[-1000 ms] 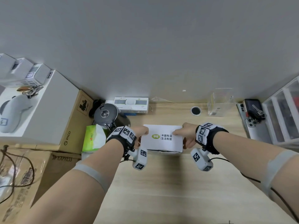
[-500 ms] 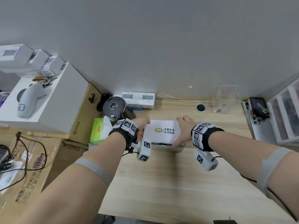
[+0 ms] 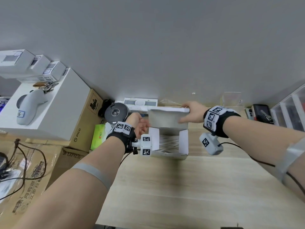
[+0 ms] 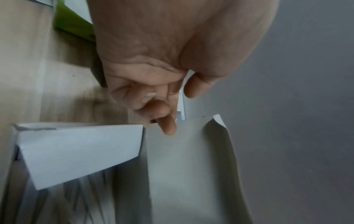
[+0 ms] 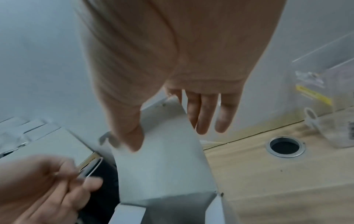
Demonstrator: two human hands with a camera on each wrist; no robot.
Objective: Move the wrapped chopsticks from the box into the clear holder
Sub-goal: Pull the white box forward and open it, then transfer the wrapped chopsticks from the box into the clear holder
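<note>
Right hand [image 3: 193,112] pinching the raised lid [image 3: 168,119] of the white box [image 3: 170,152] on the table [image 3: 181,187], left hand [image 3: 139,124] loosely curled beside it, holding nothing, wrapped chopsticks [image 3: 169,142] inside.

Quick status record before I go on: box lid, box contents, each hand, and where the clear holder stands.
box lid: raised, open
box: on the desk, wrapped chopsticks inside
right hand: holds the lid's far edge, thumb on its underside
left hand: beside the lid's left edge, fingers loosely curled, holding nothing
clear holder: by the wall, right of the box, looks empty
</note>
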